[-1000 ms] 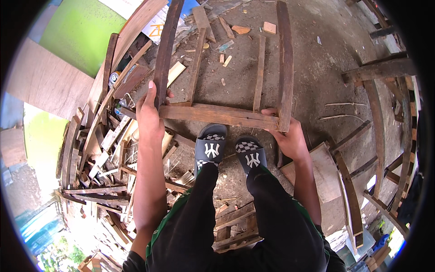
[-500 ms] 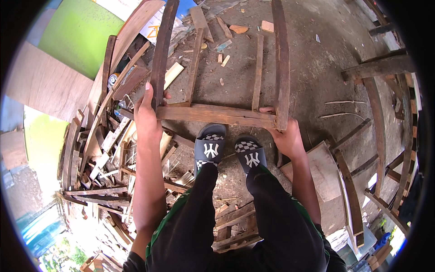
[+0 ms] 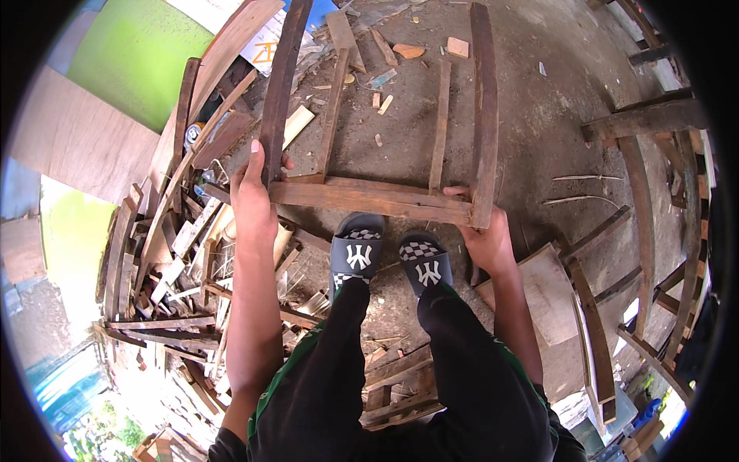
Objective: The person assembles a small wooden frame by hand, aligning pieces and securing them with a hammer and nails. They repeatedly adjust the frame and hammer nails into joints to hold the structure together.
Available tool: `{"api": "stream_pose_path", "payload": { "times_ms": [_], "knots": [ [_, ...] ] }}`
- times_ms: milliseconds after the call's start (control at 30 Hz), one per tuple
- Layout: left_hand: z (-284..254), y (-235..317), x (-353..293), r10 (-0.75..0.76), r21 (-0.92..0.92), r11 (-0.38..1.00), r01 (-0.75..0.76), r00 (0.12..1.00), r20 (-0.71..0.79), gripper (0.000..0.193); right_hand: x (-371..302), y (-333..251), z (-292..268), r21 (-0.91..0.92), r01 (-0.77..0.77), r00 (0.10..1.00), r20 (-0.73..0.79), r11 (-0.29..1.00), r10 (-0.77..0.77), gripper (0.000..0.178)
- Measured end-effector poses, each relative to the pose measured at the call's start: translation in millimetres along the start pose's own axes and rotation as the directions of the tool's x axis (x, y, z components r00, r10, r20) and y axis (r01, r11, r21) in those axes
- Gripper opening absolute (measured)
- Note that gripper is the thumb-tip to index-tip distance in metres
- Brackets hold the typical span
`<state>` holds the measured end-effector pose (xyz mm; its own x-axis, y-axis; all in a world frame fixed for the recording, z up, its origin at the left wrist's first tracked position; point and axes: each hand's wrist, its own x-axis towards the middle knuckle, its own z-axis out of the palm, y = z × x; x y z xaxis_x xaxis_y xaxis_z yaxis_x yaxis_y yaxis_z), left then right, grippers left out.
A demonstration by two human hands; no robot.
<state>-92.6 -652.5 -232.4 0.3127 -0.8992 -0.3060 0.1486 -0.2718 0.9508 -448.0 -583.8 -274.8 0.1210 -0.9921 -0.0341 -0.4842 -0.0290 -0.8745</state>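
Observation:
Between my hands is a dark brown wooden frame [image 3: 369, 199], made of two long outer bars, two thinner inner legs and a crosspiece on the near side. At its near left corner my left hand [image 3: 252, 196] is closed round the wood, thumb laid along the outside of the left bar. My right hand [image 3: 489, 240] grips the near right corner, where bar and crosspiece meet; part of its fingers is behind the wood. The frame is held above the floor, just beyond my feet in dark slide sandals [image 3: 358, 250].
A heap of scrap wood [image 3: 177, 262] lies along the left, beside plywood sheets [image 3: 92, 138] and a green panel [image 3: 138, 58]. Small offcuts [image 3: 458, 48] are scattered on the dirt floor ahead. Other wooden frames [image 3: 647, 115] and a board [image 3: 546, 292] stand at the right.
The wooden frame has shifted slightly to the right and toward me, its right side dipping a little. Both hands keep their hold; my feet are in the same place.

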Motion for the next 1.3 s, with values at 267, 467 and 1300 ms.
{"api": "stream_pose_path", "payload": {
  "times_ms": [267,467,1300],
  "knots": [
    [-0.7,-1.6,-1.6,0.006,0.048,0.999,-0.005,1.0,-0.019,0.045,-0.4,-5.9,-6.3,0.04,-0.038,0.998,0.053,0.998,0.036,0.039],
    [0.6,-3.1,-2.1,0.022,0.037,0.999,-0.021,1.0,-0.01,0.047,-12.5,-2.2,-26.1,0.622,-0.116,0.993,0.067,0.774,0.095,0.056],
    [-0.4,-7.1,-3.2,0.05,0.004,0.999,-0.05,0.999,-0.004,0.047,-10.1,-39.6,-31.4,0.653,-0.119,0.991,0.124,0.748,0.049,0.048]
  ]
}}
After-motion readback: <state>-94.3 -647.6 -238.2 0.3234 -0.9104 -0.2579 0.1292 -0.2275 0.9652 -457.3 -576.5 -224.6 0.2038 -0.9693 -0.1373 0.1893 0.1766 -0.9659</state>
